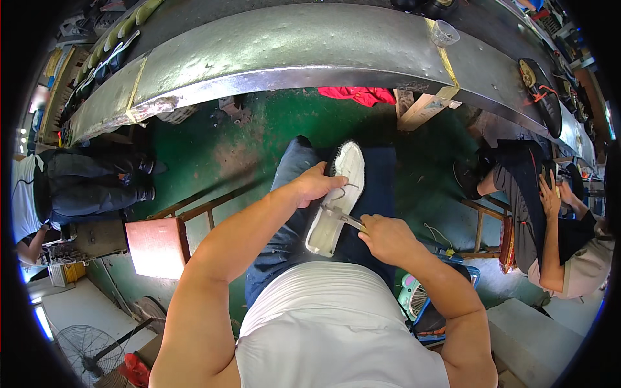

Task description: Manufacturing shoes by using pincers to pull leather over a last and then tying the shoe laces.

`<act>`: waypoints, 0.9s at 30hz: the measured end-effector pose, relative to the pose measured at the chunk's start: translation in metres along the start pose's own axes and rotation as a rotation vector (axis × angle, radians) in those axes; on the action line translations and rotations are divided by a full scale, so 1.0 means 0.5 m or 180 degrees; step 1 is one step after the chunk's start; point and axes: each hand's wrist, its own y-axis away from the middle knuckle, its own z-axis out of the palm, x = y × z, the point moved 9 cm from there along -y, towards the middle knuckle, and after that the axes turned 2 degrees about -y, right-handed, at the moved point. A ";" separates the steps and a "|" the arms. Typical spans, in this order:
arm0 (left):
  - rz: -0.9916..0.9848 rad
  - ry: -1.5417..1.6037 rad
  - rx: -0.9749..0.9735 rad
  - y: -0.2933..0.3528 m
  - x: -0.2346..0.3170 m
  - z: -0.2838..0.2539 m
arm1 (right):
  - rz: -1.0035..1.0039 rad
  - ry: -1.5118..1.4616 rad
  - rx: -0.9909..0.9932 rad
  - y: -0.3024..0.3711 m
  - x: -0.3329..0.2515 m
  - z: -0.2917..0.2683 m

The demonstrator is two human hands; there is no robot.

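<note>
A dark shoe upper on its last lies across my lap with its pale, whitish underside (pixel 350 167) turned up. My left hand (pixel 315 185) is closed on its left edge, fingers over the side and thumb on the underside. A thin dark cord (pixel 349 187) curls beside that thumb. In my right hand (pixel 390 239), closed around the handle, is a metal tool (pixel 335 212) with a wide head. That head touches or hovers just over the middle of the underside; whether it is pincers or a hammer I cannot tell.
A long metal-topped bench (pixel 259 48) curves across the front, with a clear cup (pixel 444 33) and a black shoe (pixel 542 90) on it. Stools (pixel 157 247) stand at left and right. People sit or stand on both sides. A wire fan (pixel 87 349) is at lower left.
</note>
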 end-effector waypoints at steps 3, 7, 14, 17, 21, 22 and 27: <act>0.0136 -0.0136 0.0173 -0.005 0.025 -0.017 | -0.0351 -0.0755 0.0867 -0.009 0.036 0.031; 0.0367 -0.1192 0.0740 0.052 0.035 -0.045 | -0.0068 -0.0936 0.0403 0.047 0.020 0.059; 0.0957 -0.0619 -0.0161 0.111 0.021 0.050 | 0.0536 -0.1750 -0.0148 0.069 0.085 0.117; 0.0664 -0.0944 0.0470 0.094 -0.011 0.045 | 0.0254 -0.0695 0.0390 0.088 0.063 0.085; 0.0594 -0.1176 0.0889 0.093 -0.007 0.051 | 0.0219 -0.0341 0.0632 0.115 0.019 0.086; 0.0602 -0.1305 0.1006 0.091 -0.010 0.050 | 0.0340 -0.0302 0.0693 0.121 0.021 0.087; 0.1676 -0.2015 0.1695 0.079 -0.028 0.050 | 0.0345 -0.1695 -0.0411 0.086 0.107 0.142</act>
